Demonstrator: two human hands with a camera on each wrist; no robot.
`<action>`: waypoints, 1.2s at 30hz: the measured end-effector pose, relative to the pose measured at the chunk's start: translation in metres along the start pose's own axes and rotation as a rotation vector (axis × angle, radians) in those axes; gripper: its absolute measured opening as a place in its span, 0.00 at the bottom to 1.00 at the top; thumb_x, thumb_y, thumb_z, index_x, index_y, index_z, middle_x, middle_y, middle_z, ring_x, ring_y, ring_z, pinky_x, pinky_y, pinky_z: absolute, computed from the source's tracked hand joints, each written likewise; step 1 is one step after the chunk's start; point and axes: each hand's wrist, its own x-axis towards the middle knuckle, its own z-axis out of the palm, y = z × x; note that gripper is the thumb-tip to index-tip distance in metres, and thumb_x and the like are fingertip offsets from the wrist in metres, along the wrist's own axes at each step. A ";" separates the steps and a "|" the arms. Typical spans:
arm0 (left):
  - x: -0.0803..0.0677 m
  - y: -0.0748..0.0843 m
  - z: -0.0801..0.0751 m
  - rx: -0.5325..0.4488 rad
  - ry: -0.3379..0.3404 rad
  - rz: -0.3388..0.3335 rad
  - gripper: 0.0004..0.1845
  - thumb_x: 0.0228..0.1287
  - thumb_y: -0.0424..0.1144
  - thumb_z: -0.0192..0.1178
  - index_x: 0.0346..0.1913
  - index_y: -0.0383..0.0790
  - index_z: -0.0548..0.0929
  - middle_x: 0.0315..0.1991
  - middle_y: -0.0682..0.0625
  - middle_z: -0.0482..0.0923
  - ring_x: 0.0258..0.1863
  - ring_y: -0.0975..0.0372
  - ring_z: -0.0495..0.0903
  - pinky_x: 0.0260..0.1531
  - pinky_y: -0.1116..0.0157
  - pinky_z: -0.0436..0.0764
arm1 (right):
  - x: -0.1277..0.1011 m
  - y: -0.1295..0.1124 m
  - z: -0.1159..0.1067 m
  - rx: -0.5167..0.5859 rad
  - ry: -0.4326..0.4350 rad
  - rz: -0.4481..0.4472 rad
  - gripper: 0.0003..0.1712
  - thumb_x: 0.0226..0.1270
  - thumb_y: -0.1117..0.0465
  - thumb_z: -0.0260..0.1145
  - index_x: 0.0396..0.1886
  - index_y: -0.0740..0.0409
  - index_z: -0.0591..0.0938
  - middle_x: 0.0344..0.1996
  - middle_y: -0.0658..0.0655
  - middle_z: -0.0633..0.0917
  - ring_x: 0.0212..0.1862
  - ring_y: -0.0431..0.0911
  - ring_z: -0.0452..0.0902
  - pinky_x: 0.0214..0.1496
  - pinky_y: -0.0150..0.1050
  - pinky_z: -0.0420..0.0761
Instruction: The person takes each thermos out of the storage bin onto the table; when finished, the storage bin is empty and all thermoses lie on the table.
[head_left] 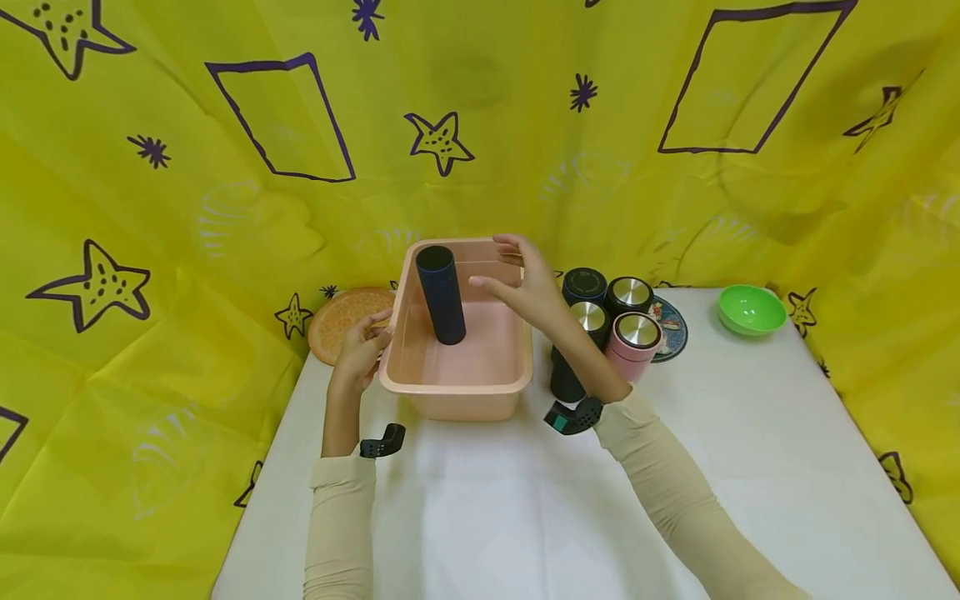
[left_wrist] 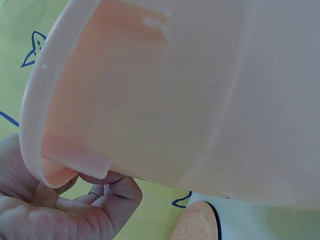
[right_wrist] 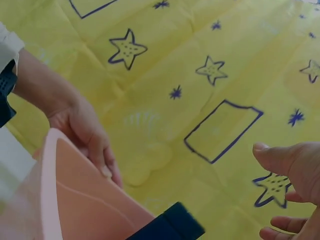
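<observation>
A tall dark-blue cylindrical flask stands upright inside the rectangular pink plastic tub, toward its far left corner, on a white table. The right hand hovers over the tub just right of the flask, fingers spread and relaxed, grasping nothing. The left hand is at the tub's left rim; the left wrist view shows its fingers curled under the lip, so it is grasping the tub. To do this step well, I judge the left hand should keep the tub braced against sliding, while the right hand clears straight up and away so a sleeve or finger cannot tip the narrow flask. A cluster of steel-lidded flasks stands just right of the tub, close beside the right forearm; a green bowl sits well apart.
</observation>
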 end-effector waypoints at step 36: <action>-0.001 0.002 0.002 0.010 -0.005 -0.005 0.25 0.75 0.32 0.48 0.73 0.40 0.64 0.42 0.48 0.71 0.41 0.62 0.79 0.38 0.70 0.82 | 0.068 0.069 0.077 0.024 -0.188 0.164 0.48 0.58 0.57 0.74 0.74 0.55 0.59 0.70 0.63 0.64 0.70 0.59 0.64 0.66 0.52 0.72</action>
